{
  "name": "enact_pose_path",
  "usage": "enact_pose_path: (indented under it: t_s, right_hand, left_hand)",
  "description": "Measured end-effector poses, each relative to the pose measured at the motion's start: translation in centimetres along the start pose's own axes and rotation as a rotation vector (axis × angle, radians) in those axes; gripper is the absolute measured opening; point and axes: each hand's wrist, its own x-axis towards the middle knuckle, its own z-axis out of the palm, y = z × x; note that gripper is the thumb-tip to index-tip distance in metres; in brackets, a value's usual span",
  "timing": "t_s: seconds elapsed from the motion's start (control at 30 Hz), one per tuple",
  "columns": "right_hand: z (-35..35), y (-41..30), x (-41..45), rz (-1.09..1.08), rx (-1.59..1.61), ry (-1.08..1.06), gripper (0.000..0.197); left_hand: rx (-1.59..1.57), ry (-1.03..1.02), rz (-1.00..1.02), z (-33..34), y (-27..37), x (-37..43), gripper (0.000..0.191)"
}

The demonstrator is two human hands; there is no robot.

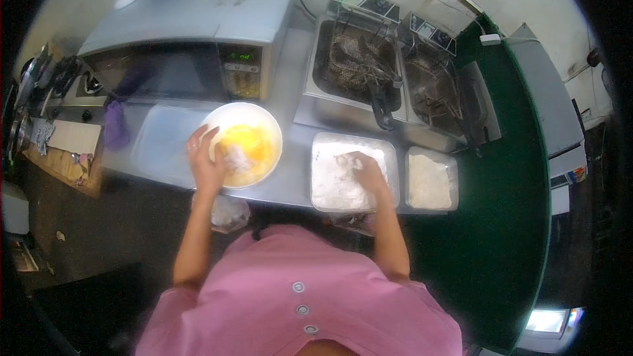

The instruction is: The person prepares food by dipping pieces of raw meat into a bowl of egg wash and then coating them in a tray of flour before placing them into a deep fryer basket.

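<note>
My left hand [205,158] is at the left rim of a white bowl [242,113], its fingers spread and its thumb over the inside. I cannot tell whether it grips the rim. Yellow liquid like beaten egg [249,141] lies in the bowl, with a pale lump [237,158] in it near my thumb. To the right, my right hand [368,173] reaches into a rectangular metal tray [315,202] of white flour [336,188]. Its fingertips are down at a lumpy, flour-covered patch [348,160]; whether they hold a piece is unclear.
A smaller container [452,178] of pale powder stands right of the tray. Behind are a twin-basin deep fryer [356,99] with wire baskets and an oven-like appliance [168,79]. A translucent plastic sheet or lid [163,133] lies left. Plastic bags [230,215] sit below the counter edge.
</note>
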Motion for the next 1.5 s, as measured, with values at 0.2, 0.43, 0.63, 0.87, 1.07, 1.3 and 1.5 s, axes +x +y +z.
enact_pose_path:
  t_s: [0.2, 0.43, 0.63, 0.87, 1.07, 1.3, 1.5]
  right_hand:
    - [-3.9, -1.7, -3.0, 0.227, -0.31, -0.075, 0.072]
    - [1.4, 1.1, -5.3, 0.404, -0.217, 0.105, 0.082]
    - [0.8, -3.1, -2.9, 0.191, -0.323, 0.072, 0.09]
    - [2.4, -4.1, -2.3, 0.125, -0.448, 0.113, 0.061]
    - [2.0, -2.6, -0.5, 0.101, -0.224, -0.142, 0.056]
    - [-2.6, -1.8, -2.1, 0.24, -0.117, 0.151, 0.056]
    - [1.1, -2.9, -5.4, 0.405, -0.553, -0.009, 0.058]
  left_hand:
    - [0.003, 0.016, 0.009, 0.4, -0.7, -0.3, 0.033]
    - [-0.004, 0.006, 0.006, 0.4, 0.1, 0.0, 0.033]
    - [0.018, 0.008, 0.018, -0.1, -0.2, -0.1, 0.031]
    - [0.033, 0.026, 0.014, 0.0, -0.1, -0.1, 0.03]
    - [0.023, 0.02, 0.024, 0.1, -0.1, -0.1, 0.03]
    - [0.005, 0.009, -0.017, 0.1, 0.0, -0.2, 0.03]
    - [0.024, 0.012, -0.011, 0.0, -0.3, -0.2, 0.03]
